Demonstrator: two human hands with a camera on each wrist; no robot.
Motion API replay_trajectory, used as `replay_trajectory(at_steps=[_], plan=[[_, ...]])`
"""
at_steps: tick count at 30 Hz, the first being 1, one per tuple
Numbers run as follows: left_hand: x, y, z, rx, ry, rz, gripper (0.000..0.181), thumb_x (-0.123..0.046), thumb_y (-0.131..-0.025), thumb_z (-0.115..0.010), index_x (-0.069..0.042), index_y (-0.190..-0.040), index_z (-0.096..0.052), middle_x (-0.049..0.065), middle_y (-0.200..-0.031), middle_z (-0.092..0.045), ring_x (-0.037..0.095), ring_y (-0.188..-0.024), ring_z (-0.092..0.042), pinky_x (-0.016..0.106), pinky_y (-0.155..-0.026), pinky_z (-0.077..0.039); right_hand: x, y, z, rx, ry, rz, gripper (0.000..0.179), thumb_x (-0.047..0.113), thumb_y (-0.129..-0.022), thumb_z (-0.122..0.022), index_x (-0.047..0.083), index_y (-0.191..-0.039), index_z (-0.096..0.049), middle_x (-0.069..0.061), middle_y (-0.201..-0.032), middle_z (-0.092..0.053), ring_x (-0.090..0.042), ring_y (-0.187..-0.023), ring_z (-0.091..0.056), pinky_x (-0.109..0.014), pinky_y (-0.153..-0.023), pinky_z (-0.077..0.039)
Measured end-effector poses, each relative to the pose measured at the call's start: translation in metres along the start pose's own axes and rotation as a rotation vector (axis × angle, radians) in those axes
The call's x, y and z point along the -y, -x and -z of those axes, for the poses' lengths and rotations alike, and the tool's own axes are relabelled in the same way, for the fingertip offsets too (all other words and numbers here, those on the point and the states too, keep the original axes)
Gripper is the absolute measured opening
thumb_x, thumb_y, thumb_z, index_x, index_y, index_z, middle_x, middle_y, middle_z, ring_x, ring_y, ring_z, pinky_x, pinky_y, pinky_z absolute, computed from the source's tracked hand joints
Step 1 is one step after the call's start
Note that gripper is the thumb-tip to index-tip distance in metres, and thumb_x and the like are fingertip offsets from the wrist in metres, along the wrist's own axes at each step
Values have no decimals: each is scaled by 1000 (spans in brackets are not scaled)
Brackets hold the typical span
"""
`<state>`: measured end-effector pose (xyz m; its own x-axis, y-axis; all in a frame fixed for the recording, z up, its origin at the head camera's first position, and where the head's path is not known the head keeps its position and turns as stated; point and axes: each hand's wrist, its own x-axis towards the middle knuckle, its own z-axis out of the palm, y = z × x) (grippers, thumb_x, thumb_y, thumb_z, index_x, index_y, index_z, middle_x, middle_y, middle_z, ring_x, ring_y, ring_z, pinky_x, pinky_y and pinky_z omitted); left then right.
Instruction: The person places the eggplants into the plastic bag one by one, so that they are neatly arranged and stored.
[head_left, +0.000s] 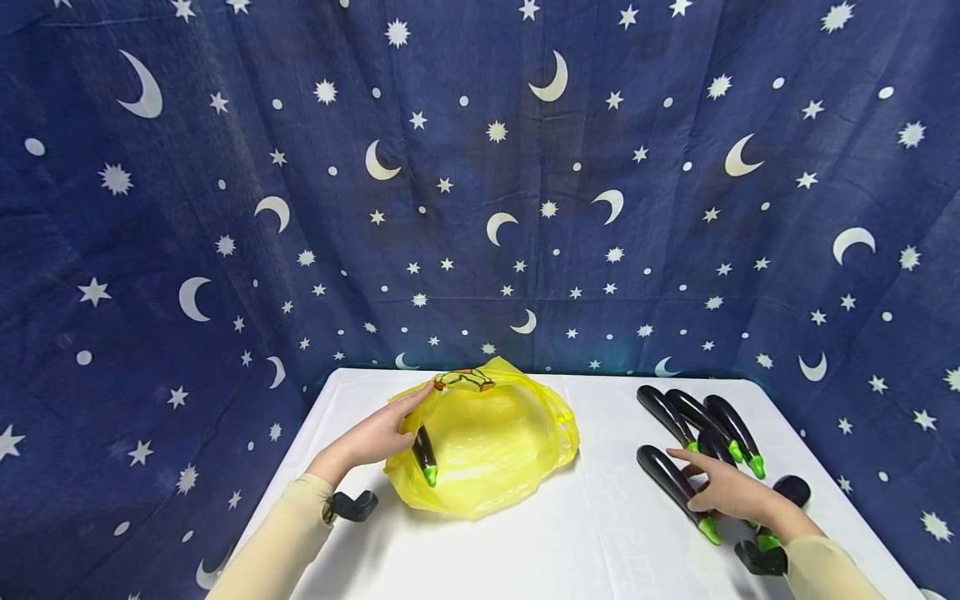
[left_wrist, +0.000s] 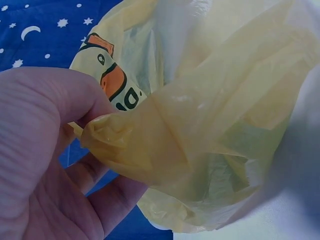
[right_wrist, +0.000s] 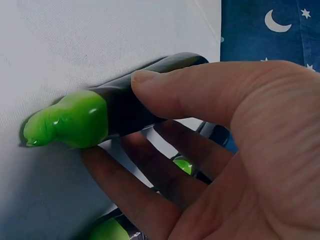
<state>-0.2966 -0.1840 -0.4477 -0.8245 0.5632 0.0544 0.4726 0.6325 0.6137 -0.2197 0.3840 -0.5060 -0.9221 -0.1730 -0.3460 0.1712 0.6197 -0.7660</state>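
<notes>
A yellow plastic bag (head_left: 502, 450) lies with its mouth spread wide on the left half of the table. My left hand (head_left: 371, 437) pinches the bag's left rim between thumb and fingers. One dark eggplant (head_left: 424, 450) with a green cap shows inside the bag, beside that hand. Over on the right, my right hand (head_left: 731, 487) grips another eggplant (right_wrist: 125, 107), thumb on one side and fingertips on the other, near the green cap. This eggplant lies at a slant, low over the white cloth.
Several more eggplants (head_left: 738, 429) lie bunched behind and beside my right hand, some partly hidden by it. One (head_left: 792, 490) shows by the right wrist. The white table (head_left: 555, 542) is backed by a dark blue curtain (head_left: 480, 167) with moons and stars.
</notes>
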Motion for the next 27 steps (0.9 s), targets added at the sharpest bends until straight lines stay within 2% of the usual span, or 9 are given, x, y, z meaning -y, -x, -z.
replay_trajectory(at_steps=[7,18,27], plan=[[0,0,0,-5,2,1,89,3,-85,-59,-17,-164,-24,4,-167,-24,28,-152,-24,48,-119,-26,-5,-1,3,31,9,48,91,-6,-79,-71,-4,-158,-27,-40,-133,-46,-28,-78,-58,-43,-61,-54],[-1,1,0,2,2,13,88,4,-86,-59,-15,-164,-24,3,-168,-23,27,-153,-23,47,-120,-23,-4,1,1,42,8,55,89,-6,-80,-71,-3,-158,-27,-37,-129,-48,-28,-71,-58,-43,-58,-54],[-2,1,1,-1,-8,12,89,4,-85,-59,-16,-164,-24,4,-167,-24,29,-152,-24,48,-120,-25,-3,-3,-2,13,22,2,86,-6,-80,-70,2,-157,-35,-35,-131,-50,-27,-84,-59,-45,-63,-54]])
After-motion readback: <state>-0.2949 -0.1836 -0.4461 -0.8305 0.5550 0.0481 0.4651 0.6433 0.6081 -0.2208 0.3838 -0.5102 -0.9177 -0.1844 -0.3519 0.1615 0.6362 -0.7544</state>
